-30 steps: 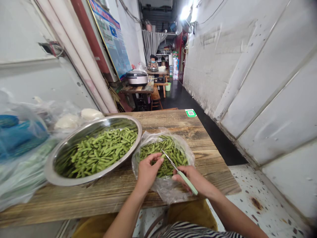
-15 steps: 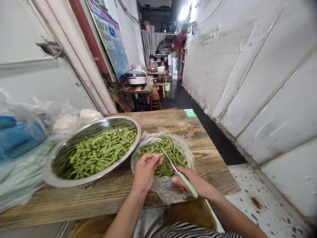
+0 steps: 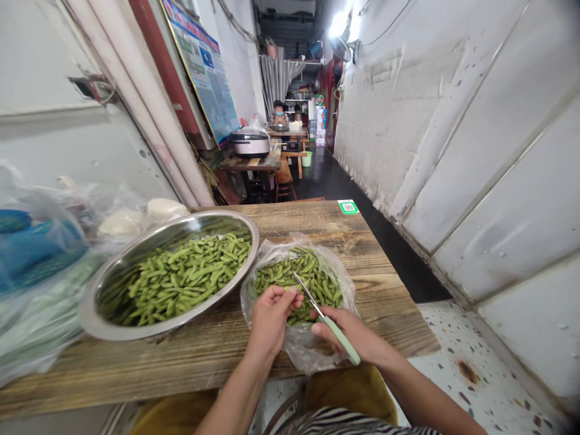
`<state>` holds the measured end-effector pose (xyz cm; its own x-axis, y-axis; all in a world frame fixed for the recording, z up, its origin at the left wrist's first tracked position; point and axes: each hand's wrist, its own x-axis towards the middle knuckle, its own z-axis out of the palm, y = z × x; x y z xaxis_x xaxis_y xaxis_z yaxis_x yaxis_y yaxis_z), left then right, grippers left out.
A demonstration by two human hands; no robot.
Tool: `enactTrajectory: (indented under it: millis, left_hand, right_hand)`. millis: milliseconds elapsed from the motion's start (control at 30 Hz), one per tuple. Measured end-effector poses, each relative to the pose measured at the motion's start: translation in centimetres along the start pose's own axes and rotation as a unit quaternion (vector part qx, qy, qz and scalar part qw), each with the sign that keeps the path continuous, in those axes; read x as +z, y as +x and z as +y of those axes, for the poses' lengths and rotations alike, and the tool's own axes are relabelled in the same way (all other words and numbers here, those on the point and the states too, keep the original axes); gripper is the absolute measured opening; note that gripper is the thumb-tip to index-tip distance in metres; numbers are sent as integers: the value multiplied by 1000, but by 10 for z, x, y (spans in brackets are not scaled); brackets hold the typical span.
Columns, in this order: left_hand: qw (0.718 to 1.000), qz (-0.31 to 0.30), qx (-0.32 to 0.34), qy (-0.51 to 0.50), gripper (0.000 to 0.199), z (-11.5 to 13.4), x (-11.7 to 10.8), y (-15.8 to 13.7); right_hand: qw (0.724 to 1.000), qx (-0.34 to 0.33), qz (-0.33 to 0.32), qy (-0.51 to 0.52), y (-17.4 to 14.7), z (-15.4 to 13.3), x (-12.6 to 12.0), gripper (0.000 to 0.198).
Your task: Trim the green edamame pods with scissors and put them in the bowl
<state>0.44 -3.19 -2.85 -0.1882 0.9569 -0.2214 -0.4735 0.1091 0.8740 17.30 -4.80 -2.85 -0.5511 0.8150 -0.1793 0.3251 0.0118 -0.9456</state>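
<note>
Over the near side of a clear plastic bag [image 3: 344, 266] of green soybean pods [image 3: 317, 278], my left hand [image 3: 272, 317] pinches a pod between thumb and fingers; most of that pod is hidden by the fingers. My right hand [image 3: 347, 332] is wrapped round a pair of scissors [image 3: 339, 338] with pale green handles. Their metal blades point up and to the left, with the tips just beyond my left fingertips. To the left, a wide steel basin [image 3: 93, 326] holds a heap of soybean pods [image 3: 190, 272] and stands close beside the bag.
The wooden table [image 3: 380, 302] carries a green QR-code card [image 3: 348, 207] at its far right corner. Plastic bags [image 3: 40, 260] with blue and white contents crowd the left. Beyond stand another table with a pink-and-black cooker [image 3: 249, 144] and a person [image 3: 278, 115] farther back.
My left hand has shifted slightly right and down, closer to the scissors. The scissors have moved a little left; both hands keep their grip.
</note>
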Motion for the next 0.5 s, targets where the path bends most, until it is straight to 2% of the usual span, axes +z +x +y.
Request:
enactTrajectory:
  millis: [100, 167, 200, 233, 300, 333, 400, 433, 500]
  left_hand:
    - [999, 5, 19, 32, 35, -4, -4, 1]
    - [990, 47, 81, 101, 32, 1, -14, 5]
    - [974, 94, 136, 152, 30, 6, -21, 7]
    - [944, 151, 204, 209, 28, 15, -30, 9]
    - [839, 272, 344, 323, 25, 37, -47, 14]
    - [785, 293, 396, 376, 26, 49, -55, 16]
    - [683, 291, 445, 501, 41, 66, -63, 20]
    - [650, 279, 455, 541, 47, 70, -63, 21]
    - [618, 206, 461, 602, 42, 66, -57, 24]
  right_hand:
    - [998, 39, -2, 53, 1, 2, 2, 45]
    - [995, 59, 6, 84, 2, 4, 2, 45]
    - [993, 62, 15, 96, 2, 6, 2, 46]
    - [992, 63, 25, 107, 2, 8, 1, 47]
    - [990, 58, 42, 123, 3, 12, 0, 48]
    - [989, 52, 48, 128, 4, 15, -1, 48]
    - [989, 43, 53, 133, 5, 18, -2, 47]
    - [989, 41, 53, 132, 5, 19, -2, 47]
    - [991, 37, 51, 122, 5, 20, -2, 47]
